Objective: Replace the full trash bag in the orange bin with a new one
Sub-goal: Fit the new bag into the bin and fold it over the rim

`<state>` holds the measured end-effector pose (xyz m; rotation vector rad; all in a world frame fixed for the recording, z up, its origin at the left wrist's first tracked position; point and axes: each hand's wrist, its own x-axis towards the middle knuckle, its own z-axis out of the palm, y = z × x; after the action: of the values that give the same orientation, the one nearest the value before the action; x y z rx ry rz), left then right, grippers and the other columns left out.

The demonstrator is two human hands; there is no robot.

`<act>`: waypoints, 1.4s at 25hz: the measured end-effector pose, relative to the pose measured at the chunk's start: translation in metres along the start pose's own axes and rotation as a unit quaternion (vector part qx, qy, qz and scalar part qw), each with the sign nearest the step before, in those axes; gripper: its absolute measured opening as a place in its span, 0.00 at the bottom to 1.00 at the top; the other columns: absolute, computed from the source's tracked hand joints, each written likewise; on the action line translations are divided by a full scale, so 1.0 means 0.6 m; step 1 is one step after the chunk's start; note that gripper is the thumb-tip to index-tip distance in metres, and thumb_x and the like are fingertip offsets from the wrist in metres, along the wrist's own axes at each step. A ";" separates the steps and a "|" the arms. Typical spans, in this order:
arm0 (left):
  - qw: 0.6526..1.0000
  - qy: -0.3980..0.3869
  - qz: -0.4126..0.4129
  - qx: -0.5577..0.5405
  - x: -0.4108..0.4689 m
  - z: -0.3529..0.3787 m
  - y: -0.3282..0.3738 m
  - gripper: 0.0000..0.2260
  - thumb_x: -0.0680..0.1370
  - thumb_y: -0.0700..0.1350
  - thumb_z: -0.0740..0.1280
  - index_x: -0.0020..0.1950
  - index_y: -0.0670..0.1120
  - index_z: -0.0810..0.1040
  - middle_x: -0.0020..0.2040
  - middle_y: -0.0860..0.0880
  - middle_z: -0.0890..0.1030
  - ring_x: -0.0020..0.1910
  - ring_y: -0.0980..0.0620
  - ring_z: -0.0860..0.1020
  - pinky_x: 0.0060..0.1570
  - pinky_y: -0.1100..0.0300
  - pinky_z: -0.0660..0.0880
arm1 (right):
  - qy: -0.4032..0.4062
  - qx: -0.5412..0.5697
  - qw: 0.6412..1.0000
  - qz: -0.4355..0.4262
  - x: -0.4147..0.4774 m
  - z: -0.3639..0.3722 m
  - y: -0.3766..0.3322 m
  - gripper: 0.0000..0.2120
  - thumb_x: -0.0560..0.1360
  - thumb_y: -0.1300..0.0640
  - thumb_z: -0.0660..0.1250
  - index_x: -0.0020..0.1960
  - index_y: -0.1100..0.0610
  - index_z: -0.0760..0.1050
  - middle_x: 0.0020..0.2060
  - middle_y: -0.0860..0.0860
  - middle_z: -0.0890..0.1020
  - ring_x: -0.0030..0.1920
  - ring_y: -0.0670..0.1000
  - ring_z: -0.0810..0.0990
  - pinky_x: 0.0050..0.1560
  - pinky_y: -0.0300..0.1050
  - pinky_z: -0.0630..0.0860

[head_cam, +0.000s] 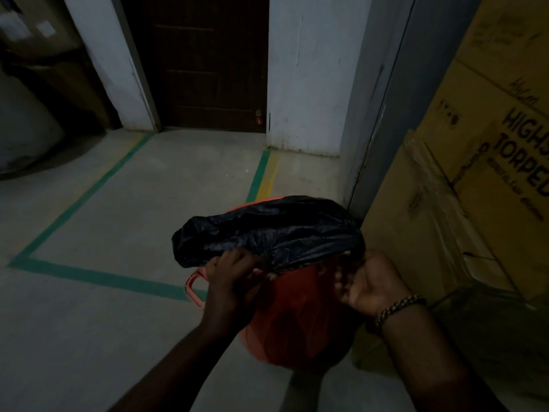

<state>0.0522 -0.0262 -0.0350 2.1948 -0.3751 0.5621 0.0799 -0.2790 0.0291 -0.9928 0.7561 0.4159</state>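
Black plastic of the trash bag (267,230) lies stretched and crumpled across the mouth of the orange bin (297,316), covering nearly the whole opening; only a thin arc of orange rim shows at the far edge. Bin stands upright on the grey concrete floor (118,322), near the middle of the view and just beside a stack of cardboard boxes (475,188) on its right. Left hand (231,281) reaches in from below and grips the near left edge of the bag, fingers curled over the plastic where it overhangs the rim. Right hand (374,283), palm turned toward the camera, sits at the near right side of the bin, just under the bag's hem; its fingers look curled but are blurred, and whether they have hold of the plastic cannot be told. Beaded bracelet (398,307) circles the right wrist. Looped handle (194,288) projects from the bin's left side, beside the left wrist. Green tape (98,276) marks lines on the floor to the left of and behind the bin. Dark wooden door (208,69) stands closed in the white wall (306,84) at the back. Lighting is dim throughout.
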 end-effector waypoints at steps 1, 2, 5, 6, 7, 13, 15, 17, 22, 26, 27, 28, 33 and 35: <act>1.000 -0.006 0.001 -0.005 -0.002 -0.002 0.000 0.05 0.75 0.54 0.72 0.46 0.56 0.77 0.46 0.56 0.76 0.50 0.51 0.75 0.46 0.41 0.71 | 0.016 -0.017 1.000 -0.015 0.001 -0.004 -0.002 0.10 0.78 0.59 0.57 0.40 0.56 0.72 0.30 0.51 0.74 0.24 0.48 0.70 0.23 0.38 0.67; 1.000 -0.009 0.004 -0.004 -0.004 -0.005 0.000 0.06 0.75 0.55 0.72 0.45 0.56 0.78 0.46 0.57 0.76 0.50 0.51 0.75 0.46 0.41 0.71 | 0.032 -0.014 0.999 -0.036 0.003 -0.009 -0.006 0.09 0.78 0.61 0.56 0.40 0.56 0.71 0.29 0.50 0.72 0.22 0.46 0.68 0.21 0.36 0.64; 1.000 -0.009 0.017 0.018 -0.011 -0.013 0.000 0.07 0.75 0.56 0.72 0.44 0.54 0.79 0.46 0.57 0.77 0.49 0.53 0.75 0.47 0.43 0.71 | 0.028 0.133 0.987 -0.085 0.005 -0.018 -0.017 0.06 0.80 0.62 0.59 0.48 0.60 0.75 0.40 0.53 0.79 0.33 0.47 0.77 0.26 0.36 0.75; 1.000 -0.009 0.017 0.020 -0.011 -0.015 -0.001 0.07 0.75 0.56 0.72 0.44 0.53 0.79 0.46 0.57 0.77 0.49 0.53 0.75 0.47 0.43 0.71 | 0.023 0.175 0.979 -0.100 0.010 -0.021 -0.016 0.07 0.81 0.59 0.61 0.53 0.61 0.75 0.48 0.56 0.80 0.42 0.51 0.80 0.36 0.41 0.80; 1.000 -0.006 0.018 0.021 -0.012 -0.015 -0.003 0.07 0.75 0.55 0.72 0.44 0.53 0.79 0.46 0.57 0.77 0.49 0.53 0.76 0.47 0.43 0.71 | 0.024 0.200 0.974 -0.109 0.013 -0.021 -0.012 0.13 0.81 0.54 0.62 0.59 0.61 0.74 0.54 0.57 0.78 0.49 0.55 0.80 0.46 0.48 0.82; 0.999 0.013 0.005 0.029 -0.008 -0.008 -0.006 0.06 0.75 0.55 0.72 0.45 0.55 0.79 0.47 0.57 0.77 0.49 0.52 0.77 0.47 0.43 0.71 | 0.110 0.094 0.982 -0.122 -0.008 0.013 0.054 0.17 0.80 0.43 0.62 0.48 0.58 0.74 0.36 0.52 0.74 0.34 0.51 0.73 0.33 0.44 0.71; 0.999 0.022 -0.005 0.038 -0.010 -0.004 -0.006 0.06 0.74 0.52 0.73 0.46 0.55 0.78 0.48 0.57 0.77 0.50 0.52 0.76 0.47 0.44 0.70 | 0.058 0.057 0.991 -0.105 -0.021 0.042 0.084 0.14 0.81 0.47 0.63 0.50 0.58 0.76 0.32 0.53 0.76 0.30 0.51 0.75 0.31 0.44 0.71; 0.999 0.031 -0.005 0.042 -0.010 -0.001 -0.005 0.07 0.73 0.51 0.74 0.48 0.55 0.78 0.49 0.57 0.77 0.49 0.53 0.76 0.46 0.45 0.70 | 0.023 0.031 0.994 -0.097 -0.026 0.066 0.106 0.13 0.81 0.50 0.64 0.58 0.58 0.76 0.31 0.53 0.80 0.30 0.52 0.79 0.31 0.44 0.74; 0.999 0.016 0.014 0.042 -0.018 0.013 0.023 0.07 0.72 0.52 0.73 0.48 0.56 0.79 0.50 0.56 0.76 0.49 0.52 0.75 0.47 0.45 0.70 | 0.008 0.038 0.990 -0.132 -0.032 0.083 0.121 0.09 0.82 0.53 0.64 0.59 0.55 0.77 0.41 0.56 0.86 0.37 0.54 0.84 0.35 0.46 0.78; 0.995 0.043 0.062 0.062 -0.012 0.018 0.024 0.04 0.73 0.48 0.74 0.45 0.50 0.83 0.51 0.51 0.80 0.50 0.47 0.78 0.46 0.46 0.72 | 0.015 0.079 0.987 -0.137 -0.029 0.076 0.120 0.07 0.82 0.57 0.64 0.59 0.56 0.75 0.42 0.56 0.82 0.39 0.54 0.82 0.39 0.49 0.80; 0.992 0.052 0.075 0.083 -0.013 0.017 0.027 0.04 0.73 0.46 0.75 0.46 0.49 0.83 0.51 0.50 0.81 0.51 0.45 0.78 0.46 0.46 0.72 | 0.014 0.084 0.986 -0.140 -0.027 0.074 0.117 0.09 0.82 0.57 0.64 0.61 0.57 0.74 0.42 0.55 0.81 0.39 0.54 0.82 0.40 0.49 0.81; 0.989 0.055 0.084 0.107 -0.015 0.015 0.033 0.05 0.73 0.45 0.76 0.47 0.49 0.83 0.52 0.49 0.81 0.52 0.43 0.78 0.48 0.46 0.71 | 0.018 0.089 0.985 -0.145 -0.024 0.071 0.114 0.11 0.82 0.56 0.64 0.63 0.58 0.74 0.44 0.55 0.82 0.41 0.54 0.82 0.41 0.49 0.81; 0.985 0.096 -0.145 -0.008 -0.026 0.013 0.096 0.10 0.77 0.49 0.72 0.39 0.48 0.77 0.36 0.53 0.78 0.37 0.54 0.76 0.37 0.59 0.70 | 0.037 0.102 0.981 -0.159 -0.015 0.061 0.096 0.16 0.83 0.55 0.63 0.69 0.58 0.71 0.52 0.56 0.82 0.49 0.54 0.83 0.41 0.48 0.81; 0.941 0.091 -0.307 -0.112 -0.018 0.019 0.110 0.21 0.77 0.56 0.70 0.33 0.41 0.76 0.28 0.45 0.78 0.27 0.52 0.75 0.31 0.58 0.70 | 0.032 0.099 0.982 -0.157 -0.015 0.064 0.100 0.15 0.83 0.55 0.63 0.67 0.60 0.72 0.54 0.58 0.82 0.49 0.55 0.84 0.39 0.47 0.81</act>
<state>0.0166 -0.0753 -0.0043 1.8801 0.3281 0.3443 0.0504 -0.2156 0.0130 -0.9209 0.6693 0.0342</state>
